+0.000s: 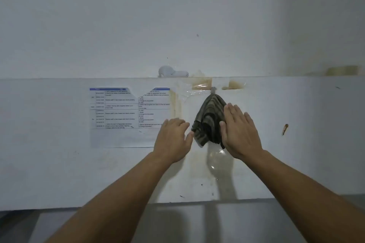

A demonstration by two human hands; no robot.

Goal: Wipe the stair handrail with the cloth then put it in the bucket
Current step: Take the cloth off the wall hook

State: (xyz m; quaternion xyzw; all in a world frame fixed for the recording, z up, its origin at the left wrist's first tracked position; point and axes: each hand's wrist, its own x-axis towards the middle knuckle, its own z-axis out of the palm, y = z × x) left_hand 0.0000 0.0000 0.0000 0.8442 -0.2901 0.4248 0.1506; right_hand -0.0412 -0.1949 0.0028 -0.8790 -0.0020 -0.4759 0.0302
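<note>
A dark striped cloth (209, 118) hangs from a small hook (213, 90) on a white wall panel. My left hand (173, 140) is raised just left of the cloth's lower edge, fingers apart, its fingertips close to the fabric. My right hand (240, 130) is flat with fingers extended, against or just in front of the cloth's right side. Neither hand grips the cloth. No handrail or bucket is in view.
A printed schedule sheet (126, 116) is taped to the panel left of the cloth. A white object (171, 72) sits on the panel's top ledge. Tape patches and brown stains (201, 85) surround the hook. Grey floor (187, 221) lies below.
</note>
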